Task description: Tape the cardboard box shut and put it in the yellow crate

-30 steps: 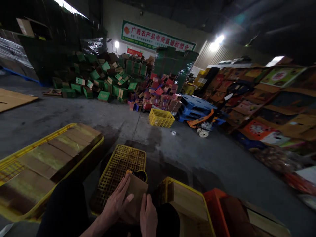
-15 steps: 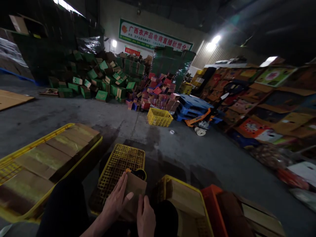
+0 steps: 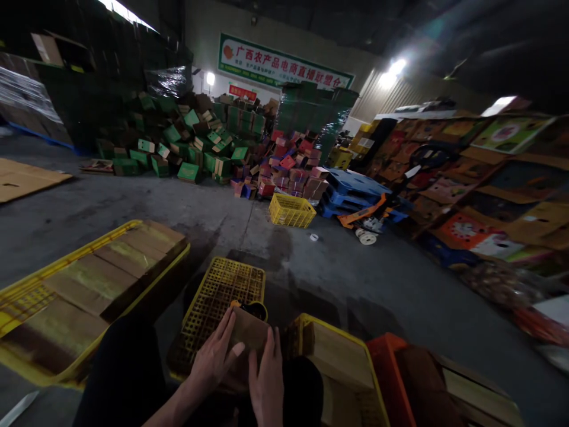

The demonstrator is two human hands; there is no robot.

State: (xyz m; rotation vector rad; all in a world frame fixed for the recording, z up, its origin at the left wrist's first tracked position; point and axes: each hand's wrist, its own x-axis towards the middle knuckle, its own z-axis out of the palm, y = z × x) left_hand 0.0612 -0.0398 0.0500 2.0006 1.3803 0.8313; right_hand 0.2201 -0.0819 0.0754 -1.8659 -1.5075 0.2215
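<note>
A small brown cardboard box (image 3: pixel 249 330) is between my two hands, over the near end of a yellow plastic crate (image 3: pixel 231 280) with a lattice surface. Along the box's left side lie the fingers of my left hand (image 3: pixel 217 354), its thumb over the near part. My right hand (image 3: pixel 267 376) presses the right side, fingers pointing up toward the far corner. Just beyond the box is a black and orange object (image 3: pixel 254 309), perhaps a tape dispenser, partly hidden by it. The box's lower part is in shadow.
On the left, a long yellow crate (image 3: pixel 184 254) holds several taped boxes. To the right stand another yellow crate (image 3: pixel 368 362) and an orange crate (image 3: pixel 386 350), both with cardboard inside. Farther off are a yellow crate (image 3: pixel 291 212), a pallet jack (image 3: pixel 367 219) and blue pallets (image 3: pixel 351 184).
My right hand has moved up along the box's right side, its fingers now reaching the far corner. The box's top looks more tilted. The whole view has shifted slightly.
</note>
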